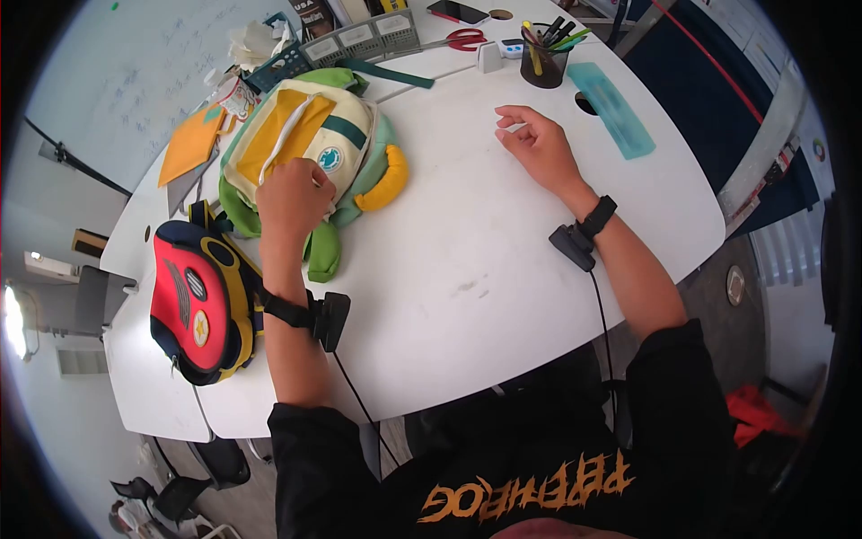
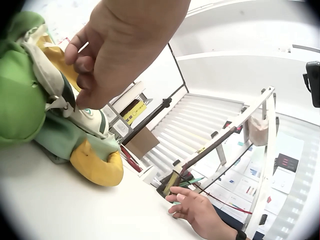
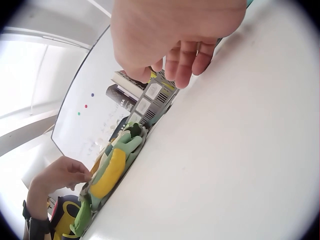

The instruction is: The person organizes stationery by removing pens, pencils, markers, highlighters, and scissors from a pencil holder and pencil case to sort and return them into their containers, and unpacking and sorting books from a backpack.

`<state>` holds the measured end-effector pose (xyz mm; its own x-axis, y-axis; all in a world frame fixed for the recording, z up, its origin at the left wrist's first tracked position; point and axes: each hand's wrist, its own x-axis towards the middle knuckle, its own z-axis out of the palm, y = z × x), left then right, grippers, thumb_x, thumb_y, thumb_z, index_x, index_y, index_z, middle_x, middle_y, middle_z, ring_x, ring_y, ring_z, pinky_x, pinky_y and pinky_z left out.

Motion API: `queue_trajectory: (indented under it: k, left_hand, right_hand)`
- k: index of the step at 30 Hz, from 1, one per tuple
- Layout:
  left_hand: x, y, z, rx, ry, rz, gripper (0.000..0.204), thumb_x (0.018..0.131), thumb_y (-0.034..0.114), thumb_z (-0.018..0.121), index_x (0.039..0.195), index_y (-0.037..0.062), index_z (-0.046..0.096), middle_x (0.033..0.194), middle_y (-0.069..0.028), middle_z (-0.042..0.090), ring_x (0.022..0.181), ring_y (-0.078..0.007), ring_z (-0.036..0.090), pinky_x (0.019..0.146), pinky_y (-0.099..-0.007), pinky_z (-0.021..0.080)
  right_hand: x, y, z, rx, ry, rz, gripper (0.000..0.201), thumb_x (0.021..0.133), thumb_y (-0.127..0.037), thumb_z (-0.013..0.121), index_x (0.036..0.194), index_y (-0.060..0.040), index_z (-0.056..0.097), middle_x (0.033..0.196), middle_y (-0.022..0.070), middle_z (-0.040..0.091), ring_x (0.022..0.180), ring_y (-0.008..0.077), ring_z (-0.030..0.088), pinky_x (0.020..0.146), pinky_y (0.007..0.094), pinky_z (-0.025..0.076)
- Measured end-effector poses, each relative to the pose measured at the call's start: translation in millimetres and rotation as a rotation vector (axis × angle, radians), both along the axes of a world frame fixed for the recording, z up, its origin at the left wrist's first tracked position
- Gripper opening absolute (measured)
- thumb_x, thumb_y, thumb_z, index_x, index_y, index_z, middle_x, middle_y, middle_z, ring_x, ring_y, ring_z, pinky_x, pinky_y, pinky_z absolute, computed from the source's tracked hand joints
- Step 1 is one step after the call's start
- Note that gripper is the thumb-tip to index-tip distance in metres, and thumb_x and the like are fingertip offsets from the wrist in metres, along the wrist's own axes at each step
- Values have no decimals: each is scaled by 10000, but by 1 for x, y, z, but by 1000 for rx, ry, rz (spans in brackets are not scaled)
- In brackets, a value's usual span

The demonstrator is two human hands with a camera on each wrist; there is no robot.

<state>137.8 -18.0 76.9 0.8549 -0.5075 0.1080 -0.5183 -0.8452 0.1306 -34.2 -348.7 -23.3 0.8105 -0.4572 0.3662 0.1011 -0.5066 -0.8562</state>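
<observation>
A soft backpack (image 1: 296, 135) in cream, green and yellow lies on the table, with a round turquoise badge and a stuffed yellow crescent (image 1: 384, 180) on its side. My left hand (image 1: 294, 199) is over its near edge, thumb and fingers curled together. In the left wrist view those fingertips pinch at the zipper, beside a pale zipper pull (image 2: 61, 105); the fingers partly hide what they grip. My right hand (image 1: 543, 154) hovers over the table on the right, fingers loosely bent and holding nothing.
A red and navy backpack (image 1: 193, 301) stands at the table's left. Behind are an orange envelope (image 1: 190, 144), a grey organizer (image 1: 368, 40), red scissors (image 1: 467, 39) and a mesh pen cup (image 1: 544, 67). A teal pouch (image 1: 612, 112) lies at the right.
</observation>
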Motion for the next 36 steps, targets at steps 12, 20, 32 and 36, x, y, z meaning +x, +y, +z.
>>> queue_trajectory:
  k: [12,20,32,36]
  left_hand:
    - [-2,1,-12,-2,-30,-123,196,756,259,818,877,109,788,763,-60,763,742,-271,751,711,-395,581]
    - [-9,15,36,-322,-161,-44,200,863,267,734,945,87,764,772,-66,754,714,-270,734,680,-403,551]
    - [3,46,60,-572,-256,162,188,954,291,698,1031,127,747,787,-45,746,725,-273,729,653,-417,530]
    - [6,49,57,-632,-250,121,213,958,291,709,1044,101,750,781,-32,740,698,-196,713,663,-355,523]
  right_hand:
    - [0,3,1,2,6,5,302,986,-173,750,1269,-70,731,1024,31,763,723,83,663,678,259,535]
    - [0,4,-2,70,72,16,288,1014,-225,734,1231,-35,743,992,39,768,731,75,661,687,248,529]
    - [51,99,59,962,234,492,472,1101,-332,578,1410,24,590,1257,134,711,1024,202,703,914,321,562]
    - [111,149,68,1385,448,543,638,1078,-312,610,1539,80,406,1422,189,601,1306,313,616,1162,418,471]
